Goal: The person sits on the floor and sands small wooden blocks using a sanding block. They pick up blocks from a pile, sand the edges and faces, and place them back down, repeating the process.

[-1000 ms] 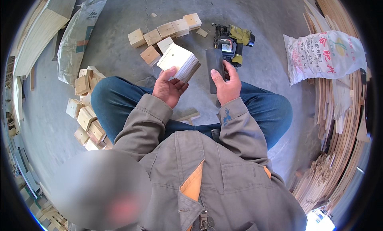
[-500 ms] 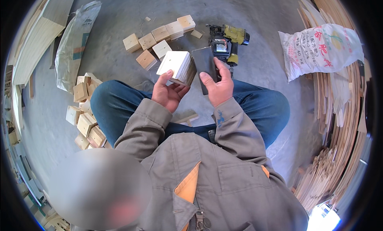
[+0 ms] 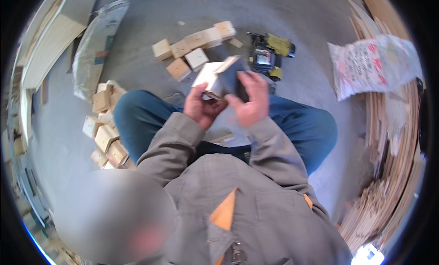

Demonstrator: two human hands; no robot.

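Drawn closer together since half a second ago: dark slab in the right hand, brought in over the right side of the pale wooden block in the left hand. Also newly visible, a light strip at the slab's upper end; cannot tell whether part of slab or block.

Pinching the block at lower left, thumb above, fingers curled beneath; probably cradled from below to leave upper and right faces bare. Gripping the slab between low thumb and fingers set along the right edge, probably to keep the broad face toward the block; too blurred to tell how firmly, or whether touching it.

Lying at 11 o'clock from the held block, loose row of blocks, perhaps set within reach. At 2 o'clock, green-and-black nail gun, probably laid flat for steadiness. Heaped at 8 o'clock, further pile of blocks.

Printed in red on the white sack at 3 o'clock: large characters, with smaller print too blurred to read. On the slumped sack at 9 o'clock, green and orange patches. On the nail gun, bright label too small to make out.
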